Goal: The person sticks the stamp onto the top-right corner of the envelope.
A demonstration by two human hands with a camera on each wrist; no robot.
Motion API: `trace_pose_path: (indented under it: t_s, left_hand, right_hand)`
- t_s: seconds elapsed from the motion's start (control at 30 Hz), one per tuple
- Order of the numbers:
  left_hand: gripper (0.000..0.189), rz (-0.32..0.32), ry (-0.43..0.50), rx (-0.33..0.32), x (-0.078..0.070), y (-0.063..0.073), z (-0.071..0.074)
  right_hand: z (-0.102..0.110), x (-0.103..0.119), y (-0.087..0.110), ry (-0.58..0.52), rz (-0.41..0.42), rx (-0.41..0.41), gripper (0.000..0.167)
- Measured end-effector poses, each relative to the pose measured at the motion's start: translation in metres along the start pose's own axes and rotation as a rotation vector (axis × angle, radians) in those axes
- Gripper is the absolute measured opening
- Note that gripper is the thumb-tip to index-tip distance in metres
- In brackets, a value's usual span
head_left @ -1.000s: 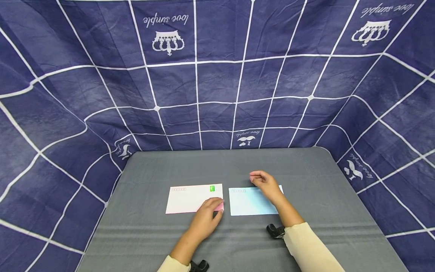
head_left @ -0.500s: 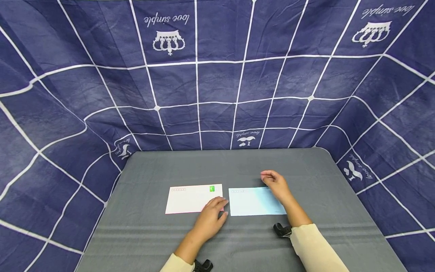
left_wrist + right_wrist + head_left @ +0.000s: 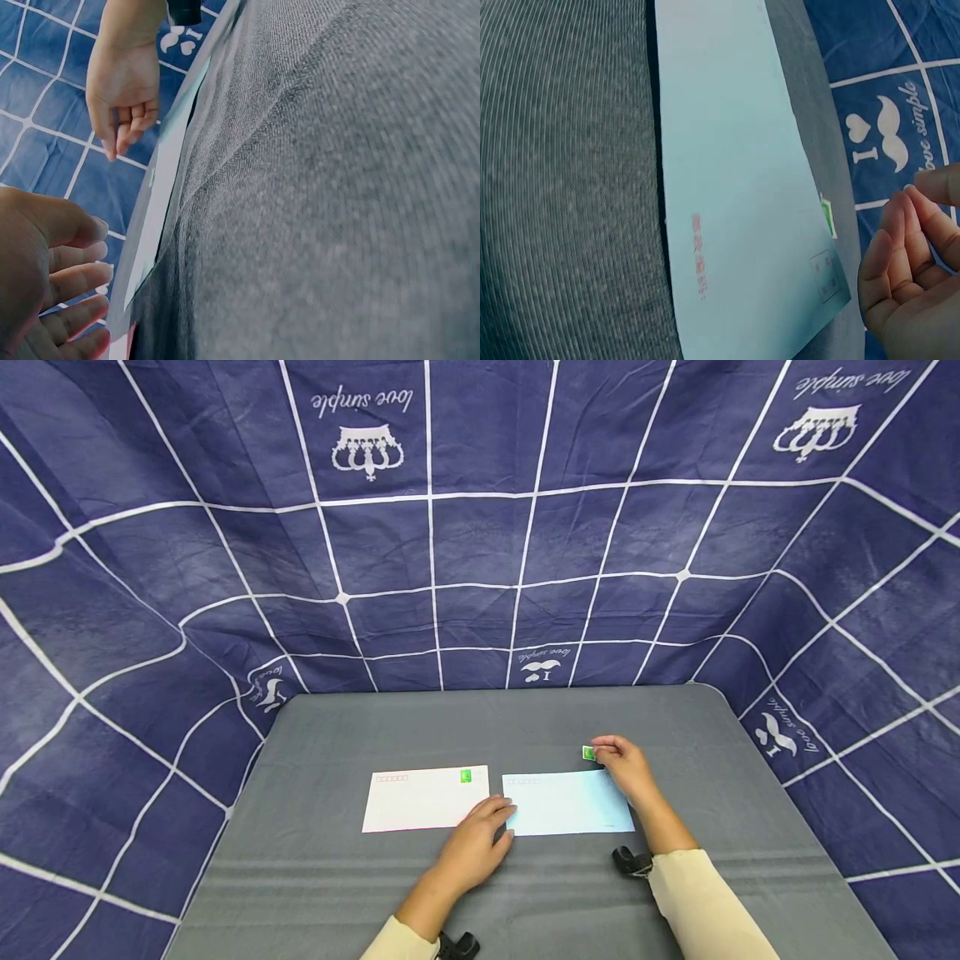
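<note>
A white envelope with a pink edge (image 3: 412,806) lies on the left, a green stamp (image 3: 466,776) at its upper right corner. To its right lies a pale blue envelope (image 3: 562,806). My left hand (image 3: 474,852) has loosely bent fingers over the gap between the envelopes, fingertips at the blue one's left edge; contact cannot be told. Just behind the blue envelope lies another green stamp (image 3: 589,752), also visible beyond the envelope's edge in the right wrist view. My right hand (image 3: 628,772) is beside it with loosely curled fingers, apart from the stamp (image 3: 828,217) in that view.
The grey cloth-covered table (image 3: 360,727) has soft wrinkles towards its front. A blue curtain with white lines (image 3: 480,543) rises behind it and on both sides. A black wrist device (image 3: 632,862) sits at the right wrist, another (image 3: 459,946) at the left.
My right hand has moved right, and the second green stamp now shows beside its fingertips. My left hand has slid right, from the left envelope to the blue envelope's edge.
</note>
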State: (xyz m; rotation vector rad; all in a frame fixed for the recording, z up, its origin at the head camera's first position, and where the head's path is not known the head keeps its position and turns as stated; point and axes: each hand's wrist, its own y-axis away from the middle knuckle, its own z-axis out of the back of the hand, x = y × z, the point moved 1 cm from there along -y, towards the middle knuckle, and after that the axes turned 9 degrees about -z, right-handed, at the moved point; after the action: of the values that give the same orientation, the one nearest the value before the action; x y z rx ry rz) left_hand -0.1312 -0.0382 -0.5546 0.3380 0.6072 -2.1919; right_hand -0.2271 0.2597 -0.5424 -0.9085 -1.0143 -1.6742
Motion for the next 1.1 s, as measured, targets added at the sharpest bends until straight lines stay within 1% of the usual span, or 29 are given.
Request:
trace_pose_path:
  t_s: [0.13,0.33,0.47,0.57,0.73,0.8,0.93,1.1]
  left_hand:
    - [0.039,-0.009,-0.002,0.049,-0.004,-0.003,-0.003]
    - [0.039,-0.055,-0.008,0.111,-0.016,-0.007,-0.01]
    - [0.039,-0.051,-0.045,0.148,-0.021,-0.009,-0.016]
    - [0.039,-0.05,-0.084,0.155,-0.023,-0.01,-0.019]
    - [0.04,-0.06,-0.133,0.15,-0.023,-0.01,-0.021]
    - [0.04,-0.059,-0.148,0.158,-0.024,-0.01,-0.021]
    - [0.039,-0.076,-0.183,0.156,-0.024,-0.01,-0.022]
    - [0.04,-0.077,-0.208,0.152,-0.023,-0.011,-0.024]
  right_hand:
    - [0.0,-0.002,-0.002,0.016,-0.006,-0.014,0.028]
    - [0.0,-0.003,-0.005,0.031,-0.027,-0.018,0.028]
    - [0.0,-0.004,-0.007,0.047,-0.031,-0.014,0.028]
    - [-0.001,-0.006,-0.01,0.076,-0.025,-0.01,0.028]
    - [0.0,-0.011,-0.014,0.165,-0.007,-0.01,0.027]
    - [0.0,-0.014,-0.016,0.19,-0.007,-0.01,0.026]
    - [0.0,-0.018,-0.02,0.187,-0.013,0.003,0.027]
    - [0.001,-0.02,-0.023,0.202,-0.024,0.01,0.027]
